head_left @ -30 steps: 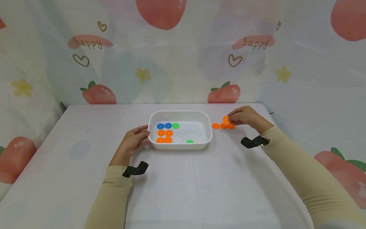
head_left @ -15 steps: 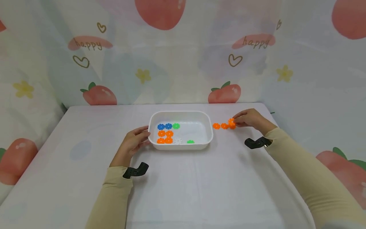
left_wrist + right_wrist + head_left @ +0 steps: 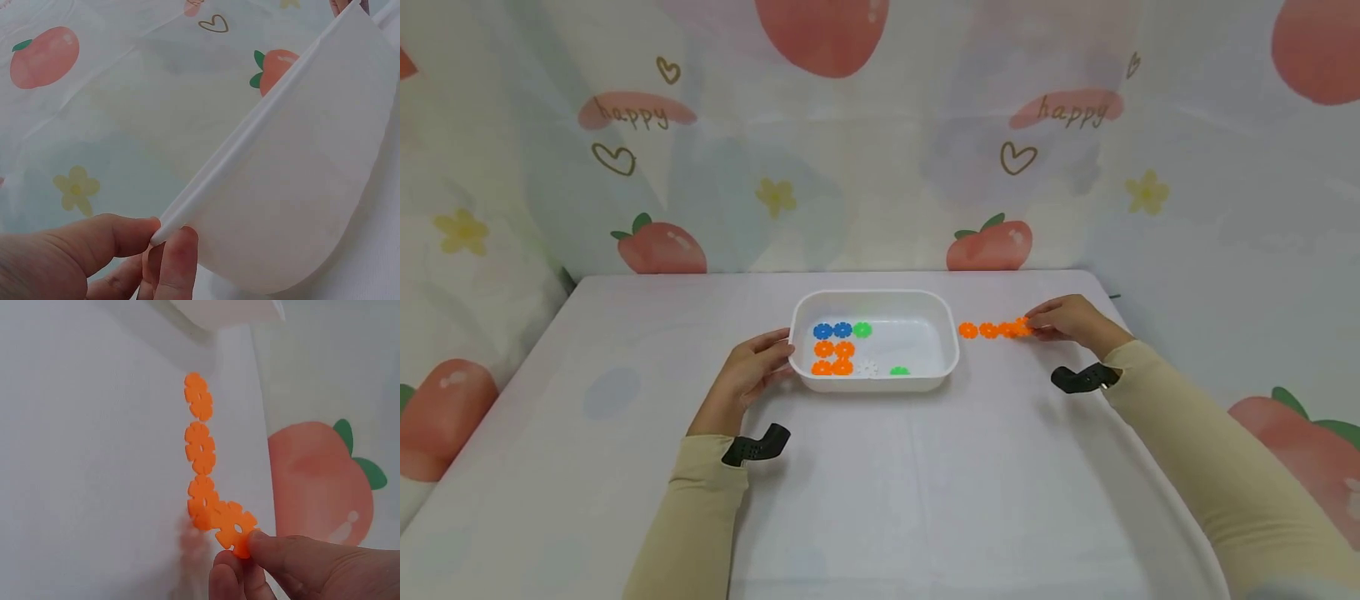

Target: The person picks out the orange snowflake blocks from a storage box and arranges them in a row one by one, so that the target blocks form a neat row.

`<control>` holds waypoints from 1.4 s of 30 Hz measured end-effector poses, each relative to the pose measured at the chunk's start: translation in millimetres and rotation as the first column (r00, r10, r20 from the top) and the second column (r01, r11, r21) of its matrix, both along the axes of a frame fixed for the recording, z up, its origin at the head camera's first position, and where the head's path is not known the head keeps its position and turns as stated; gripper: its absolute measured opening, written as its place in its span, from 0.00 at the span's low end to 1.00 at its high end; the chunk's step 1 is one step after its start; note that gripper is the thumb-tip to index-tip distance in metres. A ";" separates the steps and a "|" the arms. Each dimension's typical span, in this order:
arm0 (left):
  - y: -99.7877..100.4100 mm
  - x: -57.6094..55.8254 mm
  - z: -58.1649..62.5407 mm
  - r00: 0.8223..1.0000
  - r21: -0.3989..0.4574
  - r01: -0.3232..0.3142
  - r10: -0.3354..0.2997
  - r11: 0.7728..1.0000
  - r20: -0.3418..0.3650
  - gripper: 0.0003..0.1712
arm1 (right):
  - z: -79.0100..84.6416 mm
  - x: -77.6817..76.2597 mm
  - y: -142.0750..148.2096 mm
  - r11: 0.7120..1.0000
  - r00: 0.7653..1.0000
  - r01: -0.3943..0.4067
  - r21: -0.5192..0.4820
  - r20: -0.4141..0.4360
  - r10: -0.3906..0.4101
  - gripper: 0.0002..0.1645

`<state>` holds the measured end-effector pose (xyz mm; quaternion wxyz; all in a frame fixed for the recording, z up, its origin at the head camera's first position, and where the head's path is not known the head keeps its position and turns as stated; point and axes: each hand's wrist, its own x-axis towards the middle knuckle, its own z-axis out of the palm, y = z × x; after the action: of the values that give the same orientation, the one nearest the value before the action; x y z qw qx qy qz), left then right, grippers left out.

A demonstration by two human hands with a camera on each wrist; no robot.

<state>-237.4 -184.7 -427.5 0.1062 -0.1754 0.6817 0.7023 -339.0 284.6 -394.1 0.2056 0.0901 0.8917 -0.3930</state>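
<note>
My left hand [image 3: 752,367] grips the left end of a white plastic tray [image 3: 281,181]; in the left wrist view thumb and fingers pinch its rim. My right hand [image 3: 1070,320] pinches an orange snowflake disc [image 3: 236,526] between thumb and fingers, at the right end of a row. Three more orange discs [image 3: 200,449] lie in that line on the table, right of the tray. The held disc is tilted and overlaps the nearest one in the right wrist view.
In the tray lie blue discs [image 3: 832,331], a green disc [image 3: 862,330], several orange discs [image 3: 833,358], a white disc [image 3: 869,367] and another green disc [image 3: 899,371], partly hidden by the front wall. A fruit-print cloth [image 3: 880,167] hangs behind the white table [image 3: 880,483].
My right hand has moved right and slightly toward me with the orange disc, from above the row to its right end. The left hand and tray stay put.
</note>
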 end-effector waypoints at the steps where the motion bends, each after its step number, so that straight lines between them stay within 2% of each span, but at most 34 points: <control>1: -0.1 0.1 0.0 1.000 0.000 0.001 -0.001 1.000 -0.002 0.27 | -1.6 -0.4 2.3 1.000 1.000 0.006 -0.012 0.009 -0.006 0.27; 8: 0.7 0.2 -0.4 1.000 -0.005 0.001 -0.001 1.000 0.003 0.28 | -9.6 -3.2 17.3 0.996 0.999 0.029 -0.088 0.025 -0.027 0.30; 14: 0.8 1.1 2.1 1.000 -0.007 0.001 -0.001 1.000 -0.005 0.28 | -12.5 -5.6 17.2 0.988 0.997 0.068 -0.138 0.034 -0.064 0.30; 30: 0.6 2.1 1.7 1.000 0.000 0.001 -0.001 1.000 -0.002 0.28 | -20.0 -7.4 18.6 0.980 0.988 0.153 -0.127 0.018 -0.152 0.25; 37: 0.8 1.4 2.2 1.000 0.008 0.004 -0.004 1.000 -0.003 0.27 | -16.1 -4.4 17.8 0.979 0.987 0.158 -0.126 0.016 -0.158 0.26; 42: 0.9 1.9 2.6 1.000 0.012 0.006 -0.006 1.000 -0.006 0.27 | -15.8 -8.8 19.1 0.981 0.985 0.171 -0.088 0.044 -0.168 0.26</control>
<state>-235.5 -183.8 -424.9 0.1076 -0.1707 0.6783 0.7066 -347.7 303.7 -409.9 0.1916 0.1633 0.8579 -0.4478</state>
